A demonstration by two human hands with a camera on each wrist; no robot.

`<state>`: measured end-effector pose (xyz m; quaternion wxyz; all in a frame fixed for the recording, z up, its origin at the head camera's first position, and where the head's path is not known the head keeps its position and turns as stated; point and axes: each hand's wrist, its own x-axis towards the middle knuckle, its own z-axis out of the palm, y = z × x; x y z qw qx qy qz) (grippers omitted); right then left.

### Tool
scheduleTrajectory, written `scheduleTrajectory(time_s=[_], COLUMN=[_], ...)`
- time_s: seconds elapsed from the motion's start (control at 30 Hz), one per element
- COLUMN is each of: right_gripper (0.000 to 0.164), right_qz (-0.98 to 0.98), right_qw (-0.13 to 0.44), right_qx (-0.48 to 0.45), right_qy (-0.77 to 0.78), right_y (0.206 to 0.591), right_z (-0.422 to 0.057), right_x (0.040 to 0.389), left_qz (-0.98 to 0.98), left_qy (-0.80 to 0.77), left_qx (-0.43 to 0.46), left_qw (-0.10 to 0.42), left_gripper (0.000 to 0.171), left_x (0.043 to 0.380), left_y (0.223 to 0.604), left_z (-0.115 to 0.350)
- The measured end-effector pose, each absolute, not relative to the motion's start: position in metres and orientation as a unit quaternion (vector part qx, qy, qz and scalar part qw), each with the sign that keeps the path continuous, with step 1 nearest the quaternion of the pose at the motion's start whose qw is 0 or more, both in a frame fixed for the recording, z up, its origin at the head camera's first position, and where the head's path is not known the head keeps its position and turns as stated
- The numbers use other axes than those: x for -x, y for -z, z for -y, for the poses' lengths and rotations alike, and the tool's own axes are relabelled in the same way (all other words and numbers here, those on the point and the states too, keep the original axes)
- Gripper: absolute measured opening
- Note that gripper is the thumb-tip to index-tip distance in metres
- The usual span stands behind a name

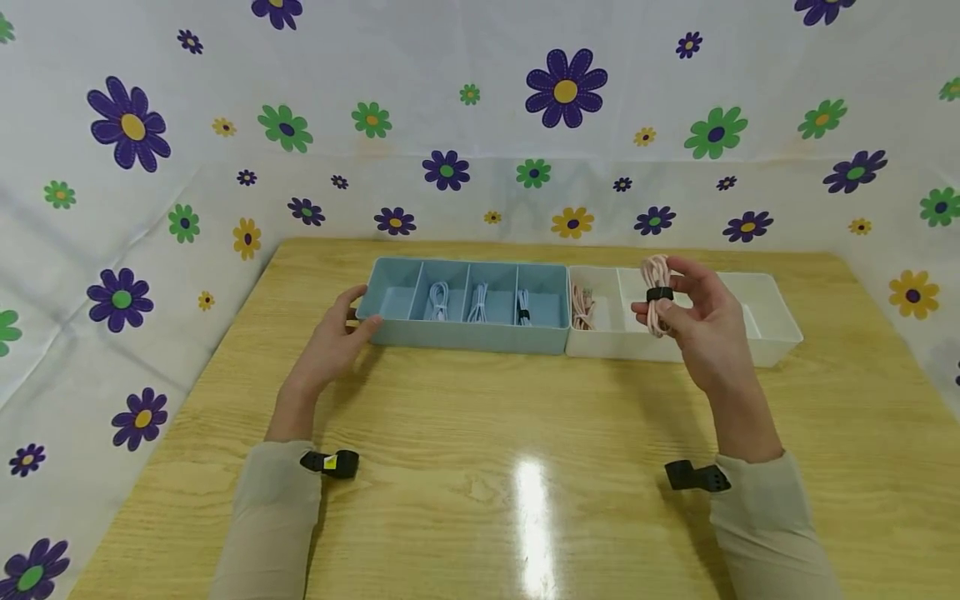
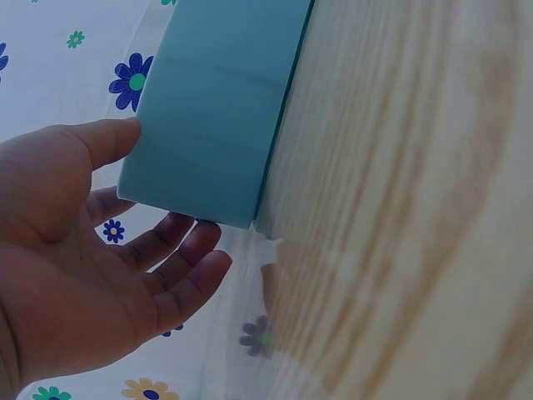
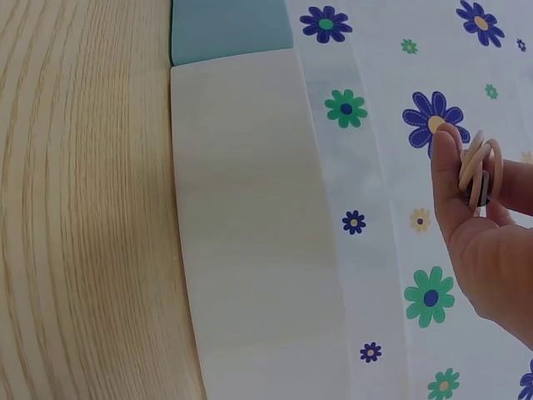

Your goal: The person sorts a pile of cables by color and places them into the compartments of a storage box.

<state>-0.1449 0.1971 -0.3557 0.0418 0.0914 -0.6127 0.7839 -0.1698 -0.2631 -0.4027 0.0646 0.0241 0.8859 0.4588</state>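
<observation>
My right hand [image 1: 708, 329] holds a coiled pale pink cable [image 1: 656, 275] bound with a black strap, pinched between thumb and fingers above the white divided box [image 1: 622, 344]. In the right wrist view the cable [image 3: 472, 179] shows at the fingertips. At the left end of the blue divided box [image 1: 465, 336], my left hand [image 1: 333, 337] rests its thumb near the front corner. Its fingers lie loosely against the end wall, as the left wrist view shows. White cables [image 1: 439, 302] lie in blue compartments; another pink cable [image 1: 582, 308] is in the white box's leftmost compartment.
Both boxes stand end to end near the back of a wooden table [image 1: 450, 433]. A flower-patterned white cloth [image 1: 495, 75] hangs behind and along the sides. Black straps with small devices [image 1: 341, 464] sit on both sleeves.
</observation>
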Motion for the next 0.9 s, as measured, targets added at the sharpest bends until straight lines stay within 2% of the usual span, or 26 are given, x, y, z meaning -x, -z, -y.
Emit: scheduleTrajectory(time_s=[0.4, 0.63, 0.9], right_gripper=[0.049, 0.043, 0.040], right_qz=[0.518, 0.519, 0.543], right_qw=[0.023, 0.034, 0.052], right_qx=[-0.099, -0.131, -0.111], right_qy=[-0.849, -0.844, -0.831], right_y=[0.3585, 0.3634, 0.3613], right_z=[-0.2049, -0.2065, -0.2046], right_x=[0.1463, 0.1486, 0.1466], left_qz=[-0.885, -0.884, -0.885], left_qy=[-0.459, -0.461, -0.461], left_qx=[-0.030, -0.034, -0.035], left_qw=[0.067, 0.066, 0.063], left_gripper=[0.068, 0.068, 0.068], left_x=[0.1699, 0.1688, 0.1686], left_y=[0.4035, 0.4011, 0.4016], left_z=[0.2636, 0.2633, 0.2630])
